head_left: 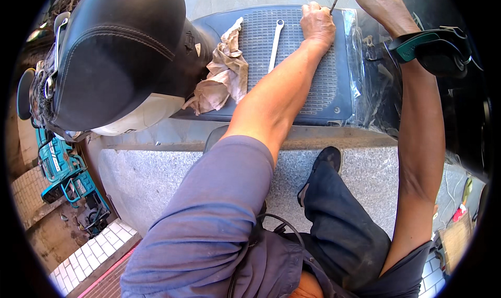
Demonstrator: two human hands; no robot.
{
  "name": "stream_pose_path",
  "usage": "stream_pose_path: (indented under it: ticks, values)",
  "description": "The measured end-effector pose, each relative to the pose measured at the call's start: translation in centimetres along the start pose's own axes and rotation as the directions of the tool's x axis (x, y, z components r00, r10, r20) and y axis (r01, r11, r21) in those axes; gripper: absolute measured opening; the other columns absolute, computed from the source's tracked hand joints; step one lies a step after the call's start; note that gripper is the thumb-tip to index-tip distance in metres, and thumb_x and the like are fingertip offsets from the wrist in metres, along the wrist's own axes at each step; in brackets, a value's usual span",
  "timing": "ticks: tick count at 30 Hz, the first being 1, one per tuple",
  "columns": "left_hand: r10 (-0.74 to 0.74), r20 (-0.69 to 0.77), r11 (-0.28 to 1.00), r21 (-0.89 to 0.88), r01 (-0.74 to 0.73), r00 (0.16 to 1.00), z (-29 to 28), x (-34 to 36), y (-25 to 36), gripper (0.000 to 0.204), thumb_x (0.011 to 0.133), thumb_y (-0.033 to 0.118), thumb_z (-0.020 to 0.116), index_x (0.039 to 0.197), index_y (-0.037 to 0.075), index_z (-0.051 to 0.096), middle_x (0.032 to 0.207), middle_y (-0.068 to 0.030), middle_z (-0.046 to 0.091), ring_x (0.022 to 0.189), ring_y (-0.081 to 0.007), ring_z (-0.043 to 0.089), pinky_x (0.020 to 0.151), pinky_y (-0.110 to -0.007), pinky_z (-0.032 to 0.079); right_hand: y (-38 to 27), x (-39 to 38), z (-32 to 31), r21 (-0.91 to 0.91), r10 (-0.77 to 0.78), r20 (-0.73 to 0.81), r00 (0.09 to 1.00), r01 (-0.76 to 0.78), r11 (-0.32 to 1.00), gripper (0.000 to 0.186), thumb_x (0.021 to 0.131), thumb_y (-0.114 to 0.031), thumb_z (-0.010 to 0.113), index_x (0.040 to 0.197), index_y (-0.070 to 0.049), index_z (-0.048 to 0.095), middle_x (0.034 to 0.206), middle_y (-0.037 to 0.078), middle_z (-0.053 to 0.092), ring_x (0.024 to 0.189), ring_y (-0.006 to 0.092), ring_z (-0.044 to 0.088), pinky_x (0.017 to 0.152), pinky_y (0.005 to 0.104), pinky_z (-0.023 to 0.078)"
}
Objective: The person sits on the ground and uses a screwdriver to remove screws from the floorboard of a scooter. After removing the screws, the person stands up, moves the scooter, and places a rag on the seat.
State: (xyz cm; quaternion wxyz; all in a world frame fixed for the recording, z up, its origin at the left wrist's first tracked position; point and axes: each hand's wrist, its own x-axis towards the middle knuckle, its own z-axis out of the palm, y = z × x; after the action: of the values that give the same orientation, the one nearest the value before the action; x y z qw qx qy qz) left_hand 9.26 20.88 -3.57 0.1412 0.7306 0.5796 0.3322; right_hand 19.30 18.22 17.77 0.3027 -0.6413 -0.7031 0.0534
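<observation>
At the top right edge my right hand [377,3] is closed round the yellow handle of a screwdriver [335,2]; its fingertips are partly cut off by the edge of view. The metal shaft points down toward my left hand [317,26]. That hand is curled up on the ribbed footboard [261,29] of a scooter, beside the screwdriver's tip; what its fingers hold, if anything, is hidden. Left of my left forearm lies a silver ring wrench [275,43], its lower end hidden behind the arm. A crumpled, stained rag [223,74] rests at the footboard's left side.
The black stitched seat [117,53] rises at the left. Clear plastic film [361,74] covers the part right of the footboard. A dark rounded piece with a teal edge [438,50] overlaps my right wrist. Turquoise power tools [62,165] stand lower left. My shoe [327,160] is on grey stone.
</observation>
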Motion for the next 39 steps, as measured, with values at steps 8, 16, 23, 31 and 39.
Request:
stream_pose_path:
  ticks: [8, 16, 23, 31, 39]
  values:
    - [0.025, -0.012, 1.0, -0.005, -0.025, 1.0, 0.3, -0.1, 0.1, 0.014, 0.085, 0.018, 0.075, 0.096, 0.01, 0.079, 0.108, -0.0093, 0.065, 0.11, -0.0326, 0.058, 0.091, -0.045, 0.053, 1.3, -1.6, 0.7, -0.667, -0.399, -0.039, 0.916, 0.273, 0.693, 0.023, 0.09, -0.016, 0.064, 0.11, -0.008, 0.071, 0.094, 0.019, 0.06, 0.079, 0.0353, 0.068, 0.068, 0.0462, 0.057]
    - [0.073, -0.075, 0.997, -0.028, -0.075, 0.994, 0.1, -0.4, -0.2, 0.01, 0.084, 0.01, 0.068, 0.084, 0.004, 0.077, 0.101, -0.0142, 0.064, 0.104, -0.0366, 0.058, 0.085, -0.046, 0.056, -0.2, -1.1, -0.2, 0.001, -0.054, -0.063, 0.997, 0.054, 0.999, 0.026, 0.094, -0.021, 0.063, 0.107, 0.001, 0.065, 0.096, 0.029, 0.068, 0.084, 0.0411, 0.07, 0.071, 0.0479, 0.056]
    - [0.035, -0.014, 0.999, 0.01, -0.035, 0.999, 0.3, 0.0, 0.1, 0.014, 0.085, 0.019, 0.075, 0.096, 0.01, 0.079, 0.107, -0.0099, 0.065, 0.109, -0.034, 0.058, 0.09, -0.046, 0.054, -2.0, -1.7, -1.9, -0.157, -0.059, -0.047, 0.997, 0.051, 0.986, 0.031, 0.095, -0.025, 0.062, 0.088, 0.004, 0.068, 0.09, 0.026, 0.069, 0.083, 0.0434, 0.07, 0.076, 0.0488, 0.056]
    - [0.106, -0.096, 0.994, -0.02, -0.108, 0.99, 0.3, -0.2, 0.4, 0.011, 0.084, 0.009, 0.067, 0.084, 0.004, 0.076, 0.101, -0.0143, 0.063, 0.104, -0.0371, 0.058, 0.084, -0.047, 0.056, 1.6, -0.6, 0.7, -0.199, -0.403, -0.138, 0.905, 0.373, 0.906, 0.027, 0.094, -0.028, 0.064, 0.088, -0.004, 0.073, 0.083, 0.02, 0.067, 0.078, 0.0405, 0.069, 0.075, 0.0466, 0.056]
    - [0.065, -0.016, 0.998, -0.024, -0.065, 0.998, 0.4, -0.1, 1.0, 0.017, 0.087, 0.021, 0.074, 0.097, 0.008, 0.077, 0.107, -0.0134, 0.067, 0.108, -0.0368, 0.06, 0.09, -0.047, 0.054, 0.1, -1.3, -1.2, -0.226, -0.167, -0.071, 0.983, 0.147, 0.963, 0.03, 0.096, -0.027, 0.062, 0.091, 0.001, 0.07, 0.09, 0.023, 0.069, 0.085, 0.0398, 0.07, 0.078, 0.0498, 0.055]
